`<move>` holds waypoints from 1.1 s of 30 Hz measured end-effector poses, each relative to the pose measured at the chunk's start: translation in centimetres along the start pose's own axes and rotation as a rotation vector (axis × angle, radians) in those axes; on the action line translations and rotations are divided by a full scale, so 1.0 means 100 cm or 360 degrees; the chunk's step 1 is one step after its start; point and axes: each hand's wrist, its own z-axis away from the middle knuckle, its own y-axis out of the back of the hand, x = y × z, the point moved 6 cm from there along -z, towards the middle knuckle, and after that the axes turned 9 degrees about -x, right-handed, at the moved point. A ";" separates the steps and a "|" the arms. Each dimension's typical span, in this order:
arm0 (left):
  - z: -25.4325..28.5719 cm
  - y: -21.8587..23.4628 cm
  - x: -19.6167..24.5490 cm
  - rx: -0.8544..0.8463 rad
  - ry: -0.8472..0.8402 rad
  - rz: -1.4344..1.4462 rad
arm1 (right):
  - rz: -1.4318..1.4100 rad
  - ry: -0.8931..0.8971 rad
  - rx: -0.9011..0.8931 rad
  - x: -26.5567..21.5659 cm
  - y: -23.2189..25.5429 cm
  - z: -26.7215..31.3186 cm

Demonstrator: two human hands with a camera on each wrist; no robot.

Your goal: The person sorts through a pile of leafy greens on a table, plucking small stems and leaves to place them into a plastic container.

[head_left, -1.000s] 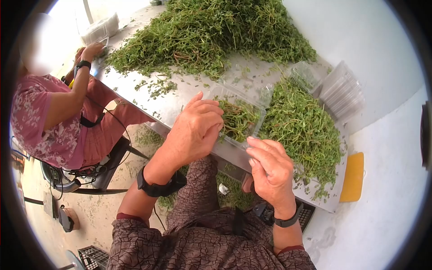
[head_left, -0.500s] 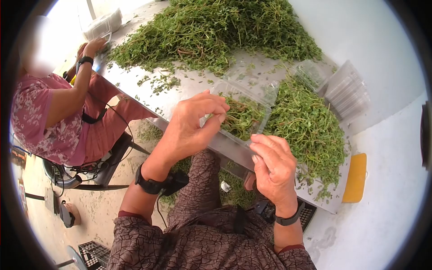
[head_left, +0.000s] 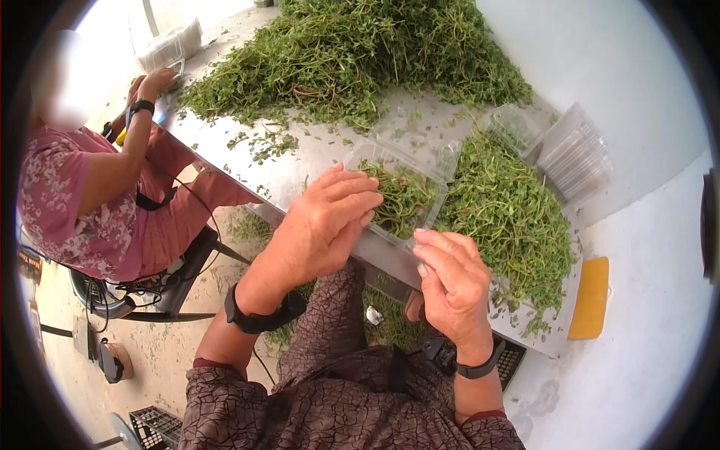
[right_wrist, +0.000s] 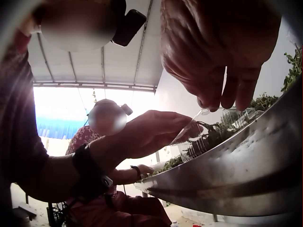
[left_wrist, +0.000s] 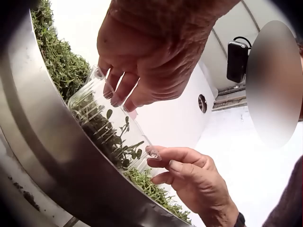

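Observation:
A clear plastic container [head_left: 433, 204] stands at the near table edge, with leafy green stems [head_left: 401, 196] inside. My right hand [head_left: 454, 281] pinches its near right corner between thumb and fingers; the left wrist view shows this hold at the rim [left_wrist: 152, 152]. Over the container's left side lies my left hand [head_left: 326, 217], fingers fairly straight and reaching past the rim toward the greens. Through the clear wall in the left wrist view, the fingertips [left_wrist: 116, 100] of that hand show. Part of the container is hidden under it in the head view.
A large heap of greens [head_left: 390, 60] covers the back of the metal table [head_left: 247, 172]; a smaller pile [head_left: 510, 225] lies right of the container. Stacked clear containers [head_left: 577, 154] stand at the right. Another person [head_left: 86, 187] sits at the left. A yellow board [head_left: 589, 298] leans against the wall.
My left hand's thumb and fingers were drawn together half a second ago; now the fingers lie flatter over the container's side. The right hand keeps its hold on the corner.

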 end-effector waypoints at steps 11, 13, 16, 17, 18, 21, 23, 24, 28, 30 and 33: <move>-0.003 -0.010 0.010 -0.0359 -0.0011 -0.0541 | -0.0047 -0.0029 0.0010 0.004 -0.001 0.001; -0.003 -0.011 0.009 -0.0385 0.0015 -0.0566 | -0.0062 -0.0027 -0.0005 0.004 0.000 0.001; -0.002 -0.006 0.010 -0.0376 0.0015 -0.0434 | -0.0068 -0.0035 -0.0006 0.004 0.000 0.002; -0.002 -0.006 0.013 -0.0381 -0.0018 -0.0420 | -0.0043 -0.0054 0.0011 0.005 0.001 0.003; -0.004 -0.002 0.018 -0.0267 -0.0096 -0.0467 | -0.0071 -0.0049 0.0016 0.005 0.000 0.003; -0.006 -0.006 0.021 -0.0218 -0.0224 -0.0509 | -0.0074 -0.0041 0.0032 0.007 -0.001 0.006; -0.006 -0.016 0.019 -0.0388 -0.0247 -0.0497 | -0.0086 -0.0002 0.0019 0.009 -0.003 0.008; -0.006 -0.017 0.021 -0.0402 -0.0273 -0.0530 | -0.0089 0.0028 0.0013 0.009 -0.003 0.009; -0.004 -0.014 0.026 -0.0382 -0.0234 -0.0482 | -0.0051 0.0028 0.0026 0.006 0.003 0.010; -0.002 -0.012 0.029 -0.0371 -0.0266 -0.0558 | 0.0090 0.0061 -0.0050 0.003 0.006 0.009; 0.000 -0.010 0.033 -0.0304 -0.0283 -0.0551 | 0.0307 0.0000 0.0023 0.009 0.030 0.008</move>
